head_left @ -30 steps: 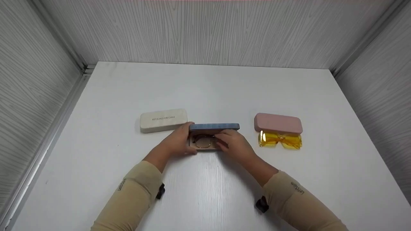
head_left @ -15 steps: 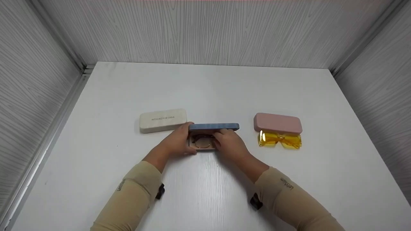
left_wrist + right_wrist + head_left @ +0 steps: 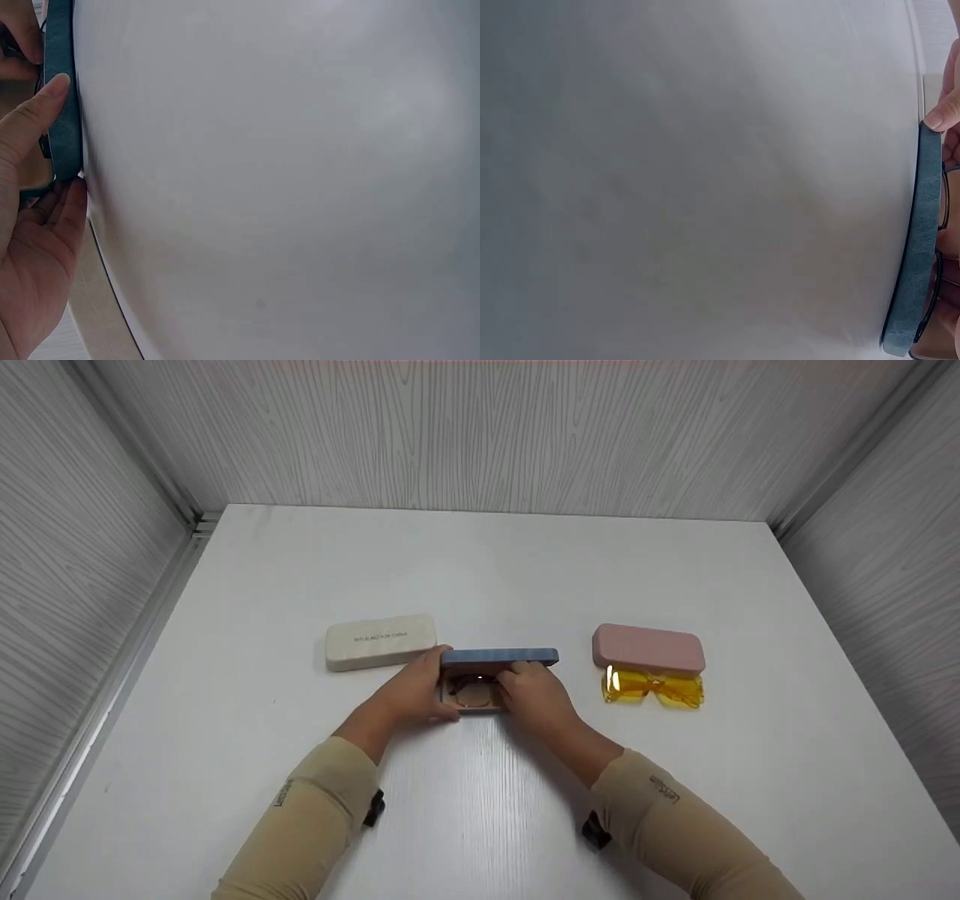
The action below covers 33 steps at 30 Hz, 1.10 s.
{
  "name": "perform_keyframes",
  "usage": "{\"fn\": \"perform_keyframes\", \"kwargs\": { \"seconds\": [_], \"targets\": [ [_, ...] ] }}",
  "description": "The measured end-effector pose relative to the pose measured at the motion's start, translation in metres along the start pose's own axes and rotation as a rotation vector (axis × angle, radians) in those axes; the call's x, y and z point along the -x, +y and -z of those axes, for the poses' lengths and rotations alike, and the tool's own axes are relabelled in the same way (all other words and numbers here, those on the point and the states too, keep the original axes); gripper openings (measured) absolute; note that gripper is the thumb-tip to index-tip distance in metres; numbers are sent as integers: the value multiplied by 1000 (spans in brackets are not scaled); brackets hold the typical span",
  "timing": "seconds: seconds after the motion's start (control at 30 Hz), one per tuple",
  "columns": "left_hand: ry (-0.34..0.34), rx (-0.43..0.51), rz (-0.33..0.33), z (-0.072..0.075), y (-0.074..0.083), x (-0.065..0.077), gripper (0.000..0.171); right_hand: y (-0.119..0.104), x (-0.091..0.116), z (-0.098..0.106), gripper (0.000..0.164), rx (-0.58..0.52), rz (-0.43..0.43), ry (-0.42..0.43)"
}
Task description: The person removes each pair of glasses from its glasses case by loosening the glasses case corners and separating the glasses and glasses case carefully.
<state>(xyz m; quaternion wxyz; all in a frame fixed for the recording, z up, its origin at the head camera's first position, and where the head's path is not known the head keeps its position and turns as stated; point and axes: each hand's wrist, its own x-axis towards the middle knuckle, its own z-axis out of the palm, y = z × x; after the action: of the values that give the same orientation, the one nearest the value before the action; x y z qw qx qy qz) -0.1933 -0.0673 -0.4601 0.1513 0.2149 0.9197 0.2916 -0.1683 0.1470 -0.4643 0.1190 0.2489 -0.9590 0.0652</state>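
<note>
A blue glasses case (image 3: 499, 656) stands open at the middle of the table, its lid raised at the back. My left hand (image 3: 412, 690) holds the case's left end, thumb on the front edge of the base and fingers back by the lid. Dark-rimmed eyeglasses (image 3: 930, 304) lie inside the base. My right hand (image 3: 538, 701) reaches into the right half, its curled fingers on the eyeglasses' right part and hiding it. In the left wrist view, the left thumb (image 3: 46, 105) lies along the case's front wall.
A cream glasses case (image 3: 381, 643) with printed lettering lies closed just left of the blue one. To the right sits a closed pink glasses case (image 3: 649, 649), with yellow-tinted glasses (image 3: 675, 690) in front of it. Panels (image 3: 480, 435) wall the white table at the back and sides.
My right hand has shifted slightly left, and its fingers have curled in closer over the eyeglasses. The left hand and the blue case stay where they were.
</note>
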Motion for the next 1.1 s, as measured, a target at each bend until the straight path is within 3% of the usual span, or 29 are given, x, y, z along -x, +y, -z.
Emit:
{"fn": "perform_keyframes", "kwargs": {
  "seconds": [0.5,0.83,1.1],
  "targets": [
    [-23,-1,39,1,3,3,103,-2,0,4,11,67,12,23],
    [-25,16,50,0,3,2,103,-3,0,7,10,183,92,97],
    [-17,4,44,0,2,1,103,0,1,5,16,171,140,191]
  ]
}}
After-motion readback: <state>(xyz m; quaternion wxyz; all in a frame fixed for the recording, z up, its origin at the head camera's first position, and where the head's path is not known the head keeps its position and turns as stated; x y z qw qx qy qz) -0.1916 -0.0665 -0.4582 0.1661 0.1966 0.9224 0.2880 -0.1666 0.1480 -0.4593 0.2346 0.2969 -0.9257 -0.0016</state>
